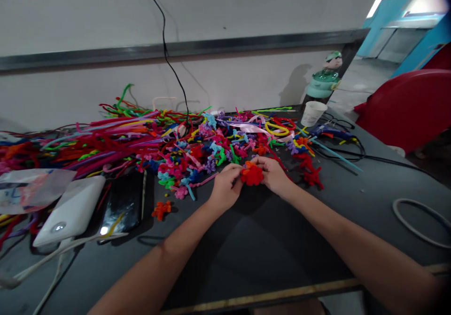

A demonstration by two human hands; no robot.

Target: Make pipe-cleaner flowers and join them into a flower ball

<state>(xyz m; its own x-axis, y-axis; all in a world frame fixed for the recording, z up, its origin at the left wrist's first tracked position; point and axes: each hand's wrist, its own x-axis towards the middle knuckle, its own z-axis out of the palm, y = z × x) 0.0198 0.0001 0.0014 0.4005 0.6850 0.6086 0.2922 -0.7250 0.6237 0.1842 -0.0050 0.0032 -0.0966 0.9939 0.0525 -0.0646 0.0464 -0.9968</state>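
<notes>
Between my two hands, just above the dark table, is a red and orange pipe-cleaner flower (pixel 252 175). My left hand (pixel 226 185) pinches its left edge, with the fingers closed. From the other side my right hand (pixel 274 176) grips it with thumb and fingers. Right behind lies a heap of bent pipe-cleaner shapes (pixel 211 153) in many colours. A small orange pipe-cleaner piece (pixel 161 210) rests apart on the table to the left. Several red pipe-cleaner pieces (pixel 310 171) lie to the right of my right hand.
Long loose pipe cleaners (pixel 116 138) spread along the back left. Nearer on the left are a white power bank (pixel 70 209) with a cable, a black phone (pixel 123 202) and a plastic bag (pixel 35 190). A paper cup (pixel 313 114), a green bottle (pixel 322 84) and a blue glue gun (pixel 333 132) stand or lie back right.
</notes>
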